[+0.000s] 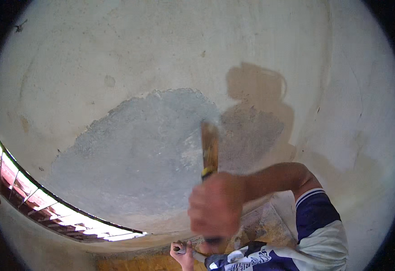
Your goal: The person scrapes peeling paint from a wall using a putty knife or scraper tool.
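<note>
My right hand (215,208), blurred by motion, is raised in front of me and grips a scraper (209,151) by its yellow and black handle. The flat brownish blade points up and lies against the wall at the right side of a large rough grey patch (134,153) where the cream coat is gone. My left hand (182,254) is low at the bottom edge with its fingers curled. Something small and dark shows at its fingertips, but it is too small to make out. A blue and white sleeve (317,226) covers my right shoulder.
The cream wall (161,49) fills most of the view. A shadow of a head and arm (258,104) falls on it to the right of the scraper. A bright opening with reddish slats (48,207) curves along the lower left. Yellow-brown ground (269,226) shows below.
</note>
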`<state>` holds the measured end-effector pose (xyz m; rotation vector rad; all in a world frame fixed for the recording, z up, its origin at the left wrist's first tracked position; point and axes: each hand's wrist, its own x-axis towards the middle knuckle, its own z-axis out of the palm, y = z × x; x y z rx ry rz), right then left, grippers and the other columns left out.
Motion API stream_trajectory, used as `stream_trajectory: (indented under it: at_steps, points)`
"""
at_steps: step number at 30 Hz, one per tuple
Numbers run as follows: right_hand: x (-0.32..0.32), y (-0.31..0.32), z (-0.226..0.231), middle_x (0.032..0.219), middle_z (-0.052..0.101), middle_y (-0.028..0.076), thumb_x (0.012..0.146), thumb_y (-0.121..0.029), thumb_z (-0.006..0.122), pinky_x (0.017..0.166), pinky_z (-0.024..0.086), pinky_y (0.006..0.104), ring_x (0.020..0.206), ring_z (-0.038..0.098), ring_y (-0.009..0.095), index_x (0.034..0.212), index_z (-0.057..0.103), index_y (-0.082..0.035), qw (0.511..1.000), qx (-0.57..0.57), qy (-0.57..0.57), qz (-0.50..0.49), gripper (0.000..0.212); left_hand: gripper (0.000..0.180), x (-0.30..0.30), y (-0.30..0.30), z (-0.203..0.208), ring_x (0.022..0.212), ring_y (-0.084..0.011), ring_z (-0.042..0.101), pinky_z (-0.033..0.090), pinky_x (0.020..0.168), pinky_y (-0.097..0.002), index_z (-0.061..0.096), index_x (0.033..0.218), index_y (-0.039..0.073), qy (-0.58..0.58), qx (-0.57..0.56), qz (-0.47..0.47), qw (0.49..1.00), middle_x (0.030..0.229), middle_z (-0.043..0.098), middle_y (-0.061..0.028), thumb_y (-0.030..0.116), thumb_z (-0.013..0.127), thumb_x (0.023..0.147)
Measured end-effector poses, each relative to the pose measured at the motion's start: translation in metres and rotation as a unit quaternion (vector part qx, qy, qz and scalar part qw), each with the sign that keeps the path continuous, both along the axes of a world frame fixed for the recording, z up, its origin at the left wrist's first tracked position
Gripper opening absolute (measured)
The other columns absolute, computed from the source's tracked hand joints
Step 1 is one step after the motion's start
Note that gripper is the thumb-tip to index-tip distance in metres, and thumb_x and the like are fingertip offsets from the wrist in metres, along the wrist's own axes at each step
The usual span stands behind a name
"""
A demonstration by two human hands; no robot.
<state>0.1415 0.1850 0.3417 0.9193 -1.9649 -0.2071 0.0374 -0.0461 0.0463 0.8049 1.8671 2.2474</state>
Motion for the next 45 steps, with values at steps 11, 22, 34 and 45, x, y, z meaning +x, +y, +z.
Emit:
stream_trajectory:
  at_steps: [11, 22, 34, 45]
  points:
    - [-0.030, -0.003, -0.099, 0.055, 0.042, -0.001, 0.072, -0.041, 0.059, 0.040, 0.037, 0.0317, 0.045, 0.047, 0.017, 0.060, 0.044, -0.012, 0.985, -0.080, -0.077, 0.131, 0.035, 0.038, 0.018, -0.003, 0.009, 0.063, -0.0072, 0.041, 0.039, 0.056, -0.0226, 0.035, 0.073, 0.010, -0.038, 0.013, 0.014, 0.999, 0.071, 0.042, 0.0012, -0.007, 0.069, 0.072]
    - [0.004, 0.013, -0.009, 0.056, 0.037, -0.001, 0.081, -0.039, 0.055, 0.039, 0.033, 0.0282, 0.044, 0.041, 0.014, 0.059, 0.043, -0.011, 0.999, 0.001, -0.040, 0.036, 0.038, 0.038, 0.021, -0.011, 0.014, 0.061, -0.0061, 0.041, 0.038, 0.056, -0.0226, 0.035, 0.073, 0.010, -0.024, 0.003, 0.018, 1.000, 0.071, 0.043, 0.0012, -0.009, 0.068, 0.072]
    - [0.005, 0.014, -0.032, 0.055, 0.046, 0.000, 0.072, -0.043, 0.060, 0.044, 0.041, 0.0310, 0.050, 0.052, 0.019, 0.061, 0.050, -0.011, 0.983, 0.040, -0.122, 0.135, 0.034, 0.038, 0.021, -0.015, 0.010, 0.061, -0.0059, 0.039, 0.039, 0.057, -0.0222, 0.035, 0.073, 0.009, -0.041, 0.025, 0.003, 0.999, 0.070, 0.041, 0.0003, -0.010, 0.067, 0.072]
    - [0.001, 0.001, 0.007, 0.055, 0.038, -0.001, 0.083, -0.041, 0.049, 0.037, 0.034, 0.0290, 0.044, 0.043, 0.014, 0.057, 0.042, -0.011, 0.999, -0.018, -0.006, 0.044, 0.040, 0.037, 0.019, -0.012, 0.017, 0.059, -0.0058, 0.037, 0.035, 0.055, -0.0218, 0.035, 0.073, 0.009, 0.000, -0.012, -0.004, 1.000, 0.067, 0.041, 0.0020, -0.003, 0.069, 0.075]
